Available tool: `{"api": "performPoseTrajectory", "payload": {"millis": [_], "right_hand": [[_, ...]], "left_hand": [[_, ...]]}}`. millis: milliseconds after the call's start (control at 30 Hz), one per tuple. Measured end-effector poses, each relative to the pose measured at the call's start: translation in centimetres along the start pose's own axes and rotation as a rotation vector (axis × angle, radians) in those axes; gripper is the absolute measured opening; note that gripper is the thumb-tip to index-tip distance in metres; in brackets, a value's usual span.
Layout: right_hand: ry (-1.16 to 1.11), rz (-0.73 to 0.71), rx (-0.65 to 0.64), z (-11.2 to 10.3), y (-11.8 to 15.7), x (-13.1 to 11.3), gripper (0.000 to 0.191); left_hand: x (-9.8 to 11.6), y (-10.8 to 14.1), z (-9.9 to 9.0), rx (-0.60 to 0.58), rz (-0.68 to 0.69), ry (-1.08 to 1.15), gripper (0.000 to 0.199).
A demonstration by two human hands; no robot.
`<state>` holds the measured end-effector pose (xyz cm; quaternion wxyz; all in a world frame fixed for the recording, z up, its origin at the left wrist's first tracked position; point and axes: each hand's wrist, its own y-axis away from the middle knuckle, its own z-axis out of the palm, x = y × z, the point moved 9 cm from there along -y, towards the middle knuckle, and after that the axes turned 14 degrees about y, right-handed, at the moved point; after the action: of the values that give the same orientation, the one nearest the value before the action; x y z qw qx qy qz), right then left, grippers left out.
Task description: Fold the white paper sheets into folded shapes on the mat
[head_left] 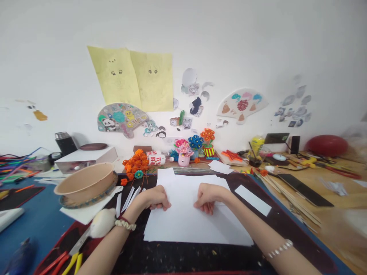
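A stack of white paper sheets point(197, 229) lies on the dark mat in front of me. Over its left side is my left hand point(159, 198), with fingers curled in and thumb pressed against them. My right hand point(207, 197) faces it over the right side, closed in much the same pinch. White paper lies behind both hands, so any thin piece between the fingers cannot be made out. Folded white strips point(132, 198) rest beside my left wrist. To the right of the stack is a loose white paper rectangle point(252, 199).
A beige bowl point(86, 183) stands at left, near a white rounded object point(102, 223). Pliers with red handles point(57, 263) and a yellow-handled tool point(75, 259) lie front left. Orange craft flowers point(137, 162) and small flower pots point(184, 159) line the back. Wooden sticks point(289, 198) lie right.
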<state>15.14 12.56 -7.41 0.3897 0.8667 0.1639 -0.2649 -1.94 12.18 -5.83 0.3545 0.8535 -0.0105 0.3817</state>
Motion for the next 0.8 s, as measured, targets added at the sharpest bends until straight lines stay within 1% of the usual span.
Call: {"api": "performPoseTrajectory", "payload": {"millis": [133, 300, 467, 567, 700, 767, 800], "right_hand": [[-0.029, 0.017, -0.025, 0.1, 0.4, 1.0, 0.028], [-0.060, 0.044, 0.008, -0.3, 1.7, 2.6, 0.032], [-0.073, 0.097, 0.047, -1.1, 3.6, 5.5, 0.035], [-0.079, 0.125, 0.066, -1.6, 4.9, 7.6, 0.036], [-0.071, 0.138, 0.080, -2.0, 6.9, 10.1, 0.039], [-0.055, 0.138, 0.082, -2.2, 7.9, 11.0, 0.040], [-0.042, 0.142, 0.088, -2.3, 8.3, 11.3, 0.041]], "left_hand": [[0.2, 0.0, -0.1, 0.008, 0.031, 0.032, 0.025], [0.7, 0.2, 0.0, 0.008, 0.072, 0.076, 0.016], [0.9, 0.5, -0.2, 0.017, 0.082, 0.049, 0.015], [0.7, 1.0, -0.8, 0.041, 0.084, -0.005, 0.015], [0.4, 2.3, -2.0, 0.119, 0.100, -0.148, 0.017], [1.2, 3.3, -2.4, 0.209, 0.140, -0.249, 0.021], [2.0, 3.9, -2.4, 0.273, 0.173, -0.302, 0.022]]}}
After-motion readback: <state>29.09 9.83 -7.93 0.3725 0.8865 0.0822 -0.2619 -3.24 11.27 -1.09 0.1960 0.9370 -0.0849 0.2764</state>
